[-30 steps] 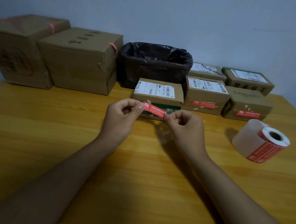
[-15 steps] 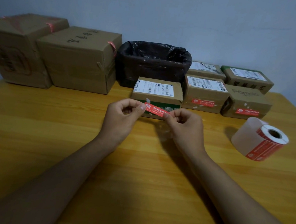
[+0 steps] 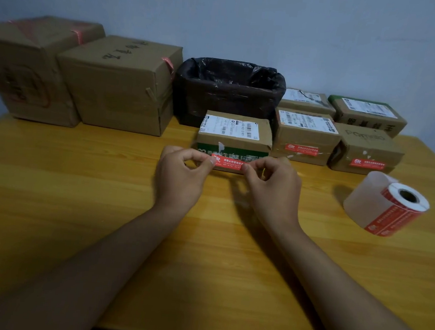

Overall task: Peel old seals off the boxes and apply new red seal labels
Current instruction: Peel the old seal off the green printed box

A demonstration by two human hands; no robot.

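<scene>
A red seal label (image 3: 229, 163) is stretched level between my hands, right at the lower front face of a small cardboard box (image 3: 233, 137) with a white shipping label and a green band. My left hand (image 3: 183, 175) pinches the label's left end between thumb and finger. My right hand (image 3: 273, 183) pinches its right end. Whether the label touches the box I cannot tell. A scrap of old white seal sticks up on the box front above the label. The roll of red seal labels (image 3: 387, 208) lies on its side at the right.
Two small boxes (image 3: 305, 137) (image 3: 366, 151) to the right carry red seals on their fronts, with two more behind. A black-lined bin (image 3: 228, 91) stands behind the middle box. Two large cardboard boxes (image 3: 120, 83) (image 3: 26, 66) fill the back left of the wooden table (image 3: 75, 191).
Both hands have carried the red label forward to the box's front face and levelled it from a slight tilt.
</scene>
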